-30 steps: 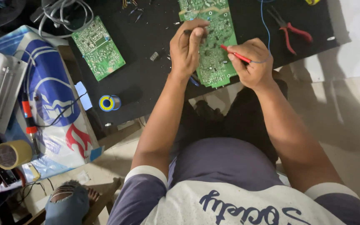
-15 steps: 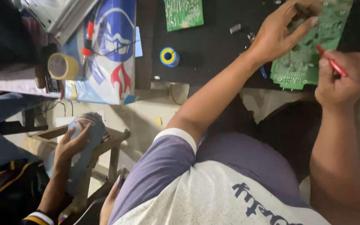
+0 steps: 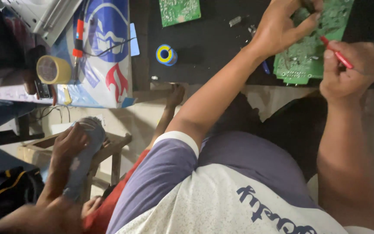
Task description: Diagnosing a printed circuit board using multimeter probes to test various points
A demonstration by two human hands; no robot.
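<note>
- Left hand (image 3: 282, 26), upper right of frame: fingers pressed on the top of the green circuit board (image 3: 310, 54), steadying it
- Right hand (image 3: 347, 69): fist closed around a red-handled tool (image 3: 336, 52), tip touching the board
- Solder spool (image 3: 166, 54): upper centre, on black mat (image 3: 208, 56)

Since a second ago the view has swung left, pushing the large green circuit board (image 3: 312, 47) and both working hands toward the upper right corner. A co-worker's hand (image 3: 68, 143) gripping a pale blue object (image 3: 85, 156), perhaps cloth-wrapped, has grown larger at lower left. The roll of tape (image 3: 53, 69) now sits higher in view.
</note>
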